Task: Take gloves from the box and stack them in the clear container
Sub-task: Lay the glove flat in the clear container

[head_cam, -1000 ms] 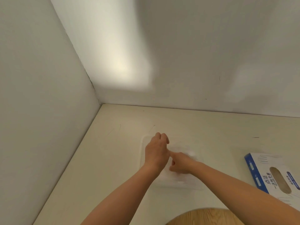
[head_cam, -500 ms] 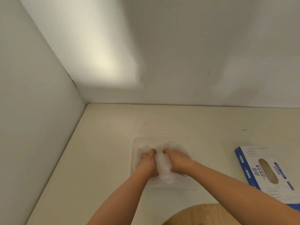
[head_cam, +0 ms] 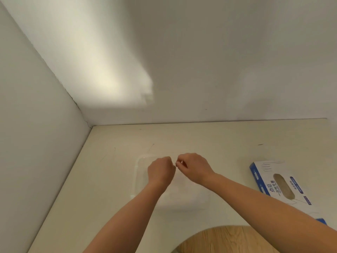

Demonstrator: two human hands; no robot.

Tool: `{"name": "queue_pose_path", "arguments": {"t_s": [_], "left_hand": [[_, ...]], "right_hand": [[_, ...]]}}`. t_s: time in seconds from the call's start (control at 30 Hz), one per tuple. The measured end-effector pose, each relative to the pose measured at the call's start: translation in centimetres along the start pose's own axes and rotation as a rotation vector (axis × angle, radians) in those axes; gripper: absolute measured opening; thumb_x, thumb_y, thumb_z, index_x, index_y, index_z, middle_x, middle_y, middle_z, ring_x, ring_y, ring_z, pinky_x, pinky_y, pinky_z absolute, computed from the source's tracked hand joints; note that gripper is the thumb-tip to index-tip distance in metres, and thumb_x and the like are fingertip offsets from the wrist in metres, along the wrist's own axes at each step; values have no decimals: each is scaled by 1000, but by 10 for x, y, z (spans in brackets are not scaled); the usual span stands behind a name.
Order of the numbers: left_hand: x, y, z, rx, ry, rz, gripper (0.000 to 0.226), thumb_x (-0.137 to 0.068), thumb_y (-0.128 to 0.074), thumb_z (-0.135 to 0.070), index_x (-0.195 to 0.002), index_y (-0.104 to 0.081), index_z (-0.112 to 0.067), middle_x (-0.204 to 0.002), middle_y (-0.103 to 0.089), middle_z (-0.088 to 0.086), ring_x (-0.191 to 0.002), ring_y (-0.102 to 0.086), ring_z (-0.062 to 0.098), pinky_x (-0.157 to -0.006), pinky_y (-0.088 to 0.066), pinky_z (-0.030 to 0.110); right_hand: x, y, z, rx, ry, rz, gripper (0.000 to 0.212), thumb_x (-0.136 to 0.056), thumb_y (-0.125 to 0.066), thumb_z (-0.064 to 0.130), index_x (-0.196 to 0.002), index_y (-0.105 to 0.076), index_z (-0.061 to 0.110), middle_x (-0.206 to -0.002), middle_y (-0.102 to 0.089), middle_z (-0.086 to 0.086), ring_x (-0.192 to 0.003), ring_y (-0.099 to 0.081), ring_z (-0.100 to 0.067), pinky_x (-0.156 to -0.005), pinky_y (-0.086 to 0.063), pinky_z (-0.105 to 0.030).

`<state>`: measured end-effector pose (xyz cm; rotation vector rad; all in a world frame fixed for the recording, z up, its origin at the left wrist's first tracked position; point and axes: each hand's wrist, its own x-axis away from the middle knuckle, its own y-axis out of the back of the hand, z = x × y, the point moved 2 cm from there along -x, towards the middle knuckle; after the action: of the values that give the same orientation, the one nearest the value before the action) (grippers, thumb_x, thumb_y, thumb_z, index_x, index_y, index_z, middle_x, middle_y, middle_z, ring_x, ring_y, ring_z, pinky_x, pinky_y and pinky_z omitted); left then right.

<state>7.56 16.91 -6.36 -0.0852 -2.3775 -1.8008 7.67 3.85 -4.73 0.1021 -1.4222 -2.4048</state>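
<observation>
Left hand (head_cam: 161, 172) and right hand (head_cam: 194, 168) are held curled, nearly touching, over the clear container (head_cam: 135, 172) on the desk (head_cam: 109, 179). A pale sliver, likely a glove (head_cam: 177, 162), is pinched by the right hand, presumably to be spread flat. Whether anything is held by the left hand cannot be told. The glove box (head_cam: 279, 181) lies well to the right.

The box (head_cam: 273, 190) is blue and white, the container (head_cam: 135, 172) clear, the table (head_cam: 109, 179) cream.

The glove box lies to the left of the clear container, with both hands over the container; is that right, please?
Not quite: the head view shows the glove box lying to the right of the clear container. The left hand and right hand are over the container.
</observation>
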Motion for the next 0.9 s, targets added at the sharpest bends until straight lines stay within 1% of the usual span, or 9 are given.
{"name": "queue_pose_path", "arguments": {"t_s": [0.07,0.17,0.33,0.47,0.6,0.7,0.77,0.83,0.9], "left_hand": [[2,8,-24,95,-47,-109,21,-93,-42,-22,-90,-62,-16,-70,-56,-5,-69,-54,20,-58,-37,29],[5,8,-65,219,-111,-156,19,-94,-43,-24,-95,-61,-20,-67,-55,-7,-70,-56,19,-60,-41,30],[18,-19,-145,343,-223,-34,15,-92,-48,-24,-101,-60,-23,-64,-56,-6,-70,-58,19,-66,-45,31],[28,-56,-197,328,-259,194,20,-91,-52,-27,-109,-61,-23,-84,-66,-1,-84,-62,20,-74,-49,31],[41,-88,-232,288,-316,375,28,-91,-53,-27,-118,-56,-21,-98,-68,5,-88,-62,22,-79,-50,34],[49,-106,-251,279,-354,431,32,-92,-55,-26,-123,-49,-21,-96,-67,8,-79,-57,22,-76,-50,36],[53,-115,-260,265,-353,447,38,-92,-58,-28,-127,-44,-23,-96,-66,8,-82,-60,24,-78,-52,38],[54,-123,-267,259,-325,469,48,-90,-61,-32,-133,-39,-27,-105,-66,7,-91,-64,26,-79,-54,38],[55,-130,-272,219,-296,482,57,-88,-64,-35,-136,-34,-31,-111,-66,5,-95,-64,25,-75,-52,35]], "right_hand": [[8,21,-17,-84,-28,-87,25,-97,-46,29,-94,-68,18,-82,-65,3,-72,-55,-15,-64,-44,-31],[25,43,-59,-145,-113,-152,22,-96,-48,28,-91,-67,20,-74,-62,8,-66,-54,-10,-61,-43,-28],[72,68,-142,-129,-300,-185,16,-94,-52,28,-90,-67,23,-77,-62,8,-73,-57,-14,-66,-47,-31],[111,80,-198,-88,-424,-165,15,-95,-51,23,-96,-66,20,-80,-60,6,-74,-56,-12,-67,-47,-28],[138,83,-240,-6,-539,-97,13,-95,-50,23,-95,-63,23,-94,-68,3,-81,-61,-13,-75,-53,-30],[147,79,-259,86,-568,19,24,-97,-44,31,-101,-65,19,-99,-68,-2,-84,-64,-17,-78,-56,-32],[151,74,-265,129,-548,134,29,-97,-40,35,-110,-61,19,-102,-67,-3,-86,-64,-19,-79,-57,-34],[152,69,-269,208,-491,242,31,-95,-46,32,-123,-52,22,-110,-65,-4,-91,-63,-21,-80,-56,-34],[151,66,-271,256,-479,270,37,-91,-54,28,-128,-50,22,-111,-64,-4,-96,-62,-21,-79,-54,-31]]}}
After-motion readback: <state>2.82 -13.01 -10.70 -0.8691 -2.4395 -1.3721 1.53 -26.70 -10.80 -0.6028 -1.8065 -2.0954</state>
